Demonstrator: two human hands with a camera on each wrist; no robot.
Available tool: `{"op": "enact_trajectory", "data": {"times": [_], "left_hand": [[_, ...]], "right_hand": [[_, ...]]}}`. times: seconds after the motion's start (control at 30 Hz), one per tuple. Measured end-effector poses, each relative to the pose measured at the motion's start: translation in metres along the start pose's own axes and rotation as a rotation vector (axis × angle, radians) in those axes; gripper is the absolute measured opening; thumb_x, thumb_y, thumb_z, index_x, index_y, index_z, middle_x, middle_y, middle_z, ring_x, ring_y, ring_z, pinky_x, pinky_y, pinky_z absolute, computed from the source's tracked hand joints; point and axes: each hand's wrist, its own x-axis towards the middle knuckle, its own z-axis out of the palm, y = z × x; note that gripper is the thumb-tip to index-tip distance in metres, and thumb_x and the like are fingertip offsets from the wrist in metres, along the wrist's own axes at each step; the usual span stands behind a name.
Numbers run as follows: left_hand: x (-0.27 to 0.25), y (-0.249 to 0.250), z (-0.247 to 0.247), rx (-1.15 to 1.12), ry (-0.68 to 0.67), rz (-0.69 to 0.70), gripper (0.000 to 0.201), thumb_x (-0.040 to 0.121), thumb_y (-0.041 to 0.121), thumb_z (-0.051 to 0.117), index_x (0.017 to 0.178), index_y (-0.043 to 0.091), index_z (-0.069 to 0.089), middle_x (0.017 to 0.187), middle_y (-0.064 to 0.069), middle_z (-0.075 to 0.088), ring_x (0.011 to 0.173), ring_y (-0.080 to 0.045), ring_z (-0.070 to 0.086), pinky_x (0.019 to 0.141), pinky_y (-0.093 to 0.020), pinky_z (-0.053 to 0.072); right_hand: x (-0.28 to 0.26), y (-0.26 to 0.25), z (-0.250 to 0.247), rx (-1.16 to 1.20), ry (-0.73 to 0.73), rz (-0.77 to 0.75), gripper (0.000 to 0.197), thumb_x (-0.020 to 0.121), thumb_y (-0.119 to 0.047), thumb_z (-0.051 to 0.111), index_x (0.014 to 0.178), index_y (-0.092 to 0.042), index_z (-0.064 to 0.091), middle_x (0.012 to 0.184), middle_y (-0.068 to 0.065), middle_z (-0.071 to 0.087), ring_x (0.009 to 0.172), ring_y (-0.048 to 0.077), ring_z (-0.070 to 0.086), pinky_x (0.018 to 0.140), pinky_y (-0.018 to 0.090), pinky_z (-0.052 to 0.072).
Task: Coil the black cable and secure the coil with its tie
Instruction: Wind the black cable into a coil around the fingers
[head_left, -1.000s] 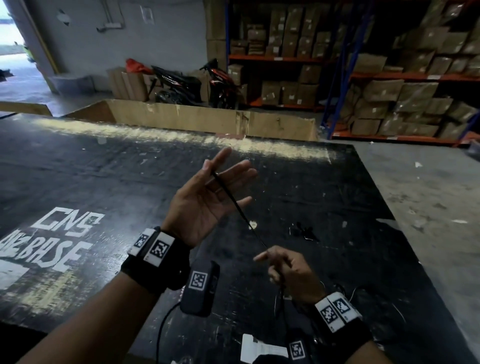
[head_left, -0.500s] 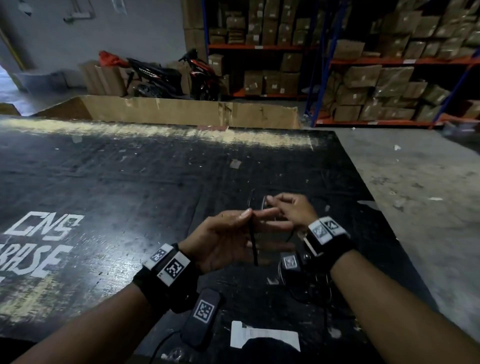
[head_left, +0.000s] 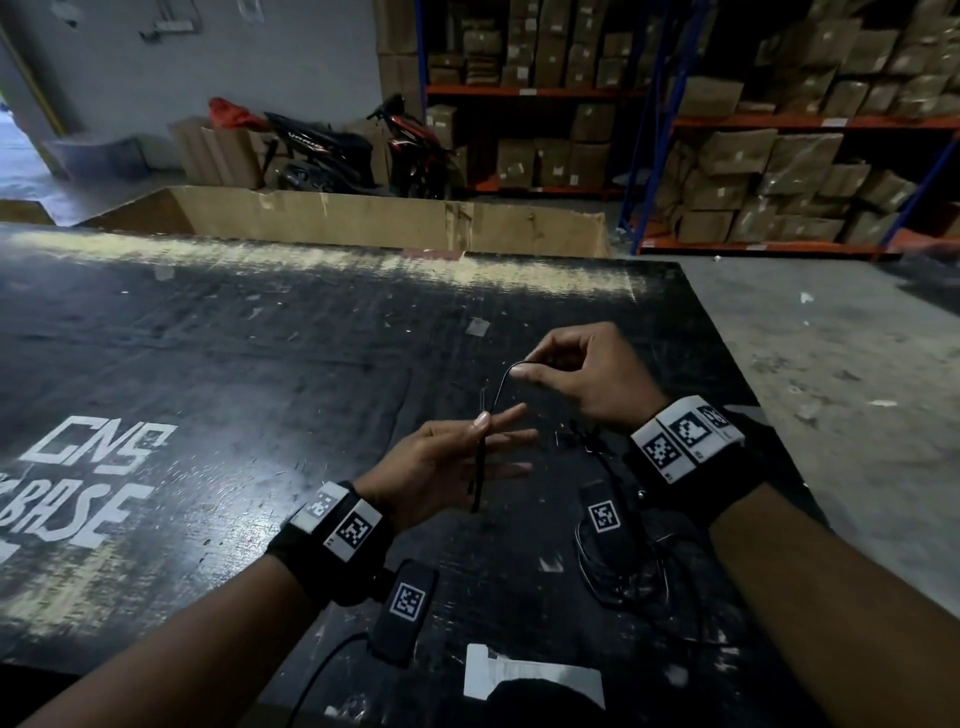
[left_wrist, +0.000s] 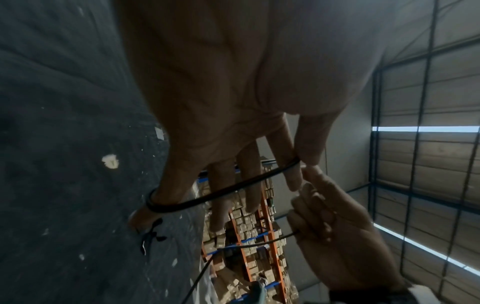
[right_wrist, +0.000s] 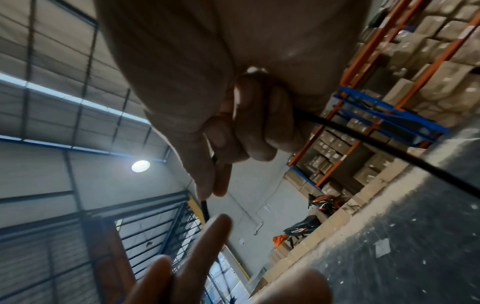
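Note:
A thin black cable (head_left: 497, 392) runs between my two hands above the black table (head_left: 260, 364). My left hand (head_left: 488, 431) has straight fingers, and its thumb pins the cable against the index finger. One strand (left_wrist: 233, 186) crosses the fingers to the little finger, and an end hangs below the palm. Just beyond it, my right hand (head_left: 524, 370) pinches the cable between thumb and index finger, with an arc between the hands. The cable (right_wrist: 389, 148) leaves that fist downward. Loose cable (head_left: 618, 577) lies under my right wrist. A small black knotted piece (left_wrist: 153, 236), perhaps the tie, lies on the table.
A white paper label (head_left: 519, 675) lies at the table's near edge. A long open cardboard box (head_left: 363, 218) stands behind the far edge. Concrete floor (head_left: 831, 364) drops away on the right, with box-filled racks (head_left: 753, 156) and parked motorbikes (head_left: 322, 150) beyond.
My right hand rose from low near the front edge to the left hand's fingertips, drawing the cable over them. My left hand came down lower and its thumb closed onto the cable.

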Motion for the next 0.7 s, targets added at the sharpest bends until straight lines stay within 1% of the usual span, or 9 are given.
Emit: {"op": "enact_trajectory", "data": {"times": [0.07, 0.13, 0.2, 0.3, 0.37, 0.43, 0.5, 0.57, 0.7], "left_hand": [[0.002, -0.001, -0.006, 0.047, 0.039, 0.01, 0.046, 0.101, 0.04, 0.045, 0.144, 0.03, 0.057, 0.148, 0.001, 0.062, 0.133, -0.029, 0.061, 0.106, -0.07, 0.038], [0.005, 0.0, -0.01, 0.026, 0.08, 0.019, 0.044, 0.098, 0.041, 0.05, 0.139, 0.032, 0.062, 0.146, 0.001, 0.064, 0.136, -0.029, 0.058, 0.107, -0.074, 0.034], [0.007, 0.003, -0.012, -0.016, 0.12, 0.039, 0.042, 0.099, 0.04, 0.05, 0.138, 0.031, 0.064, 0.145, -0.001, 0.064, 0.139, -0.029, 0.055, 0.106, -0.073, 0.037], [0.009, 0.007, -0.014, -0.045, 0.13, 0.094, 0.042, 0.104, 0.04, 0.043, 0.143, 0.036, 0.058, 0.146, 0.0, 0.063, 0.14, -0.03, 0.054, 0.106, -0.068, 0.039], [0.011, 0.013, -0.016, -0.103, 0.108, 0.119, 0.043, 0.103, 0.043, 0.043, 0.144, 0.041, 0.056, 0.147, -0.001, 0.063, 0.142, -0.03, 0.052, 0.104, -0.064, 0.039], [0.012, 0.019, -0.019, -0.163, 0.087, 0.148, 0.045, 0.1, 0.046, 0.045, 0.143, 0.044, 0.056, 0.149, -0.001, 0.061, 0.143, -0.03, 0.051, 0.112, -0.071, 0.033], [0.012, 0.027, -0.022, -0.208, 0.069, 0.184, 0.043, 0.103, 0.047, 0.042, 0.144, 0.045, 0.055, 0.151, -0.002, 0.059, 0.144, -0.033, 0.049, 0.113, -0.078, 0.025], [0.012, 0.037, -0.027, -0.251, 0.063, 0.221, 0.043, 0.104, 0.047, 0.039, 0.145, 0.046, 0.054, 0.152, -0.004, 0.058, 0.143, -0.035, 0.05, 0.111, -0.079, 0.027], [0.009, 0.059, -0.036, -0.305, 0.039, 0.308, 0.043, 0.107, 0.046, 0.036, 0.148, 0.043, 0.05, 0.154, -0.008, 0.055, 0.142, -0.036, 0.051, 0.098, -0.077, 0.045]], "right_hand": [[-0.006, -0.007, 0.002, 0.027, -0.06, -0.025, 0.011, 0.079, -0.016, 0.084, 0.082, -0.007, 0.079, 0.078, 0.006, 0.078, 0.07, 0.009, 0.071, 0.068, 0.025, 0.056], [-0.012, -0.014, 0.004, 0.102, -0.099, -0.038, 0.009, 0.084, -0.013, 0.079, 0.088, -0.004, 0.08, 0.08, 0.007, 0.08, 0.07, 0.013, 0.073, 0.069, 0.025, 0.056], [-0.018, -0.018, 0.006, 0.188, -0.14, -0.026, 0.015, 0.091, -0.013, 0.072, 0.097, -0.002, 0.08, 0.072, 0.009, 0.078, 0.058, 0.021, 0.069, 0.06, 0.024, 0.053], [-0.027, -0.015, 0.015, 0.336, -0.213, -0.005, 0.024, 0.1, -0.008, 0.057, 0.112, 0.005, 0.074, 0.065, 0.023, 0.069, 0.039, 0.009, 0.052, 0.045, 0.015, 0.041], [-0.032, -0.011, 0.022, 0.381, -0.237, 0.004, 0.026, 0.101, -0.008, 0.054, 0.119, -0.002, 0.072, 0.056, 0.017, 0.063, 0.036, 0.01, 0.045, 0.042, 0.015, 0.033], [-0.037, -0.004, 0.03, 0.426, -0.251, 0.024, 0.028, 0.102, -0.009, 0.053, 0.124, -0.008, 0.07, 0.05, 0.009, 0.062, 0.034, 0.008, 0.037, 0.04, 0.017, 0.028], [-0.039, 0.002, 0.036, 0.494, -0.248, 0.07, 0.029, 0.102, -0.011, 0.052, 0.125, -0.011, 0.069, 0.051, 0.008, 0.063, 0.034, 0.008, 0.034, 0.039, 0.017, 0.026], [-0.043, 0.008, 0.04, 0.562, -0.238, 0.121, 0.028, 0.101, -0.013, 0.053, 0.122, -0.015, 0.071, 0.053, 0.009, 0.063, 0.035, 0.008, 0.033, 0.038, 0.017, 0.026], [-0.05, 0.023, 0.045, 0.655, -0.256, 0.183, 0.035, 0.092, -0.027, 0.061, 0.123, -0.016, 0.073, 0.057, 0.009, 0.061, 0.04, 0.011, 0.033, 0.039, 0.018, 0.024]]}}
